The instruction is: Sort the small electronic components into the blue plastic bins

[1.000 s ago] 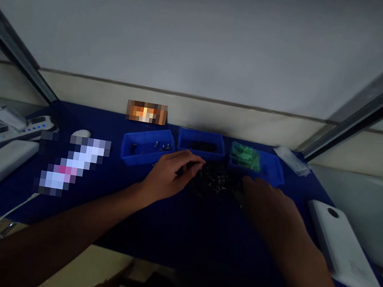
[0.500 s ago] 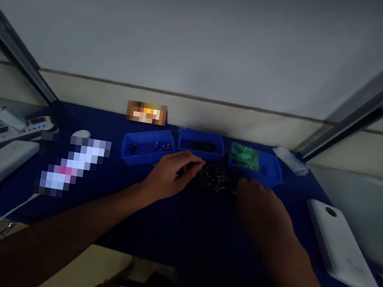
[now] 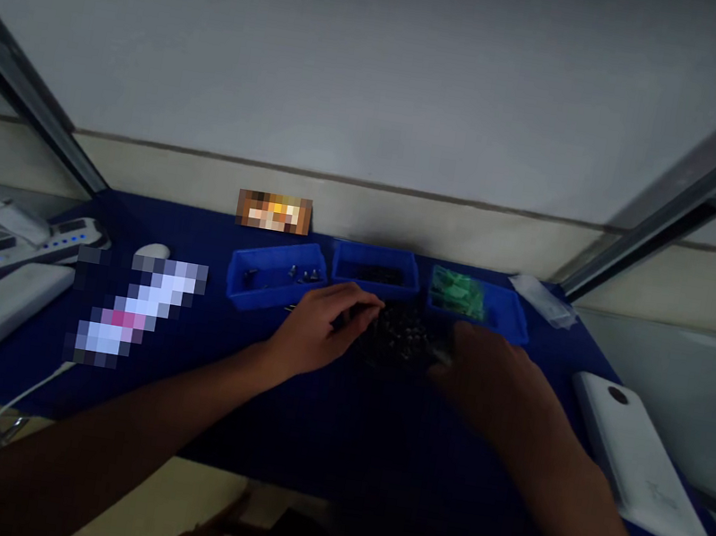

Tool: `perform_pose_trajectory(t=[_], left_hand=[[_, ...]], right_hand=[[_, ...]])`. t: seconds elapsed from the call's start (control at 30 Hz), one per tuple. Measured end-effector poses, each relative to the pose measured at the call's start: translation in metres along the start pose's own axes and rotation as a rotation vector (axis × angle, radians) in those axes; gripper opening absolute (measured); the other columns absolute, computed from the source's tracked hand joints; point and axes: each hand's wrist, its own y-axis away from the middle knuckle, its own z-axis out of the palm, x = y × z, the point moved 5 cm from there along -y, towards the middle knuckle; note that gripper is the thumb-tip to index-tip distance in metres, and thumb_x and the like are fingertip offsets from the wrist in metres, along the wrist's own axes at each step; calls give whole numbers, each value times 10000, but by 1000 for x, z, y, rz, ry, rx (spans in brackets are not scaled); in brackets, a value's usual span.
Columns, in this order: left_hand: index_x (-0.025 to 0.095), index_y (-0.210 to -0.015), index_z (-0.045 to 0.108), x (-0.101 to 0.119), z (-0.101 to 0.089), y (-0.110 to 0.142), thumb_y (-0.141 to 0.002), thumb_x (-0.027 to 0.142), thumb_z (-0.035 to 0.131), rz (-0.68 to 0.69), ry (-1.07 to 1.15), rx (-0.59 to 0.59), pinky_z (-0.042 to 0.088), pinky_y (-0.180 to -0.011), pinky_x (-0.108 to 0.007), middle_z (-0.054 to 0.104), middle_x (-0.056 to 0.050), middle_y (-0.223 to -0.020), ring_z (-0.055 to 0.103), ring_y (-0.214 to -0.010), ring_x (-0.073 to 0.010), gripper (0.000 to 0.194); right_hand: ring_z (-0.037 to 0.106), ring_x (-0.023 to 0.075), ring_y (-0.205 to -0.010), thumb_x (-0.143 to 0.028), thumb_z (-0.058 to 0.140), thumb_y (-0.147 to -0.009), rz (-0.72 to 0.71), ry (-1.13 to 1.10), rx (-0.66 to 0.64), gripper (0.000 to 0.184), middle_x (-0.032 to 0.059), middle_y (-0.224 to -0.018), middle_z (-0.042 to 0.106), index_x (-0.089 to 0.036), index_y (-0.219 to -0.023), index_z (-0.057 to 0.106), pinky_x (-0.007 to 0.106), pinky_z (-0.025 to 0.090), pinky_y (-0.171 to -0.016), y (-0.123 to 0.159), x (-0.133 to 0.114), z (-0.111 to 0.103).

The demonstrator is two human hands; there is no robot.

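Observation:
My left hand point(image 3: 322, 326) is at the near left side of a pile of small dark parts point(image 3: 405, 334). Its thumb and forefinger are pinched together, and whatever they hold is too small to name. On the pile's right side is my right hand point(image 3: 490, 379), seen from the back with its fingers curled inward. A blurred greyish patch shows at its fingertips, but I cannot make out what it is. Behind the pile stands a blue bin point(image 3: 374, 289) with dark pieces in it. Another blue bin point(image 3: 266, 285) at the left holds a few small shiny parts.
A right-hand blue bin point(image 3: 506, 314) holds green packets point(image 3: 459, 293). Beyond it lies a clear plastic bag point(image 3: 546, 302). White power banks point(image 3: 645, 468) lie at both sides of the blue tabletop point(image 3: 333, 427). A power strip point(image 3: 42, 245), cables and a blurred-out lit screen point(image 3: 141, 306) are left.
My right hand has shifted slightly, its fingertips turning in toward the pile. The left hand keeps its pinch in the same place.

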Motion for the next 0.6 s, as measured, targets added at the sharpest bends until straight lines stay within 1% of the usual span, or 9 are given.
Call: perform_pose_trajectory(t=[0.1, 0.17, 0.2, 0.27, 0.33, 0.4, 0.43, 0.53, 0.6], left_hand=[[240, -1281, 688, -6, 4, 1, -1013, 284, 657, -96, 139, 27, 599, -852, -320, 742, -88, -1193, 728, -989, -183, 273], [254, -1371, 638, -12, 9, 1, -991, 316, 695, -181, 314, 3, 616, -920, -359, 719, -107, -1311, 733, -1101, -214, 389], [256, -1381, 632, -15, 12, 1, -980, 328, 711, -214, 393, -15, 615, -959, -381, 718, -108, -1332, 727, -1153, -227, 415], [240, -1311, 677, -21, 15, 1, -967, 349, 729, -278, 488, -42, 605, -998, -404, 753, -99, -1279, 735, -1160, -234, 365], [213, -1183, 726, -26, 15, -1, -945, 366, 755, -340, 529, -32, 616, -956, -391, 793, -86, -1158, 766, -1055, -222, 284], [198, -1113, 735, -30, 13, -3, -905, 372, 798, -381, 558, 1, 627, -891, -367, 806, -77, -1080, 776, -964, -209, 279], [194, -1110, 730, -31, 11, -4, -885, 370, 819, -390, 570, 19, 627, -872, -357, 805, -74, -1071, 775, -951, -207, 300], [189, -1155, 704, -34, 9, -5, -866, 352, 837, -385, 574, 54, 616, -890, -347, 794, -74, -1090, 767, -988, -204, 358], [190, -1190, 676, -35, 9, -4, -871, 343, 832, -374, 568, 58, 610, -902, -352, 788, -75, -1096, 765, -1000, -205, 387]], right_hand=[[716, 262, -752, -264, 715, -805, -96, -268, 85, 100, 97, -825, 748, -197, -872, 683, 337, 456, -632, -2, -10, -16], [688, 211, -706, -275, 718, -796, -188, -553, 68, 118, 46, -803, 750, -211, -894, 704, 309, 479, -625, -5, -18, -18], [686, 196, -708, -271, 709, -802, -230, -697, 46, 135, 31, -820, 757, -212, -923, 715, 298, 496, -633, -7, -22, -16], [706, 192, -765, -262, 701, -824, -297, -946, -8, 180, 25, -885, 777, -204, -991, 731, 291, 533, -676, -13, -27, -5], [739, 204, -861, -303, 716, -865, -330, -1144, -53, 233, 32, -980, 795, -211, -1075, 755, 306, 567, -759, -20, -28, 7], [755, 219, -955, -335, 727, -891, -336, -1273, -76, 278, 36, -1053, 803, -229, -1144, 772, 336, 579, -856, -25, -28, 18], [758, 220, -958, -340, 719, -905, -329, -1309, -82, 288, 36, -1053, 806, -234, -1166, 777, 346, 581, -873, -27, -28, 21], [766, 214, -938, -341, 692, -931, -312, -1367, -105, 316, 40, -1056, 808, -225, -1214, 772, 357, 587, -886, -28, -32, 23], [764, 211, -947, -370, 719, -920, -308, -1391, -112, 348, 44, -1061, 807, -212, -1227, 763, 349, 587, -889, -27, -35, 22]])
